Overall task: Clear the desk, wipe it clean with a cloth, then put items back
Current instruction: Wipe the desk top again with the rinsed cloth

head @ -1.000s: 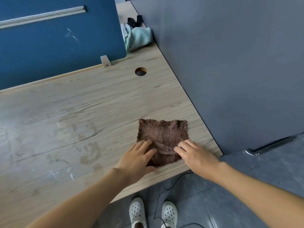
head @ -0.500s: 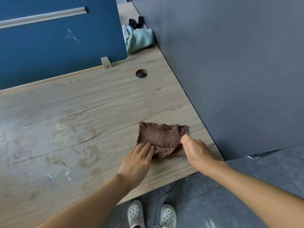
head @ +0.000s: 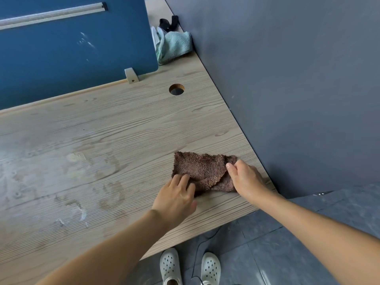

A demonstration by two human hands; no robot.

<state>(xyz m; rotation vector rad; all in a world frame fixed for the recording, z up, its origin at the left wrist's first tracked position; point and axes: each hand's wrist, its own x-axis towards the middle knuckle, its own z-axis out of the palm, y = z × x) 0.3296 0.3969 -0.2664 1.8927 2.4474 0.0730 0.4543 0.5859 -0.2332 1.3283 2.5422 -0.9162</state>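
A brown cloth (head: 202, 170) lies half folded on the light wooden desk (head: 102, 140), near its front right corner. My right hand (head: 245, 178) pinches the cloth's right edge and holds that flap lifted over the middle. My left hand (head: 174, 197) presses on the cloth's lower left corner with its fingers bent. Damp streaks and smears show on the desk to the left of the cloth.
A blue divider panel (head: 72, 54) stands along the back of the desk, and a grey wall (head: 298, 89) bounds its right side. A mint green towel (head: 173, 46) lies bunched in the far corner. A round cable hole (head: 176, 89) is cut in the desktop.
The cloth lay flat under both hands. My right hand has since gripped its right edge and pulled it up and over to the left, folding the cloth.
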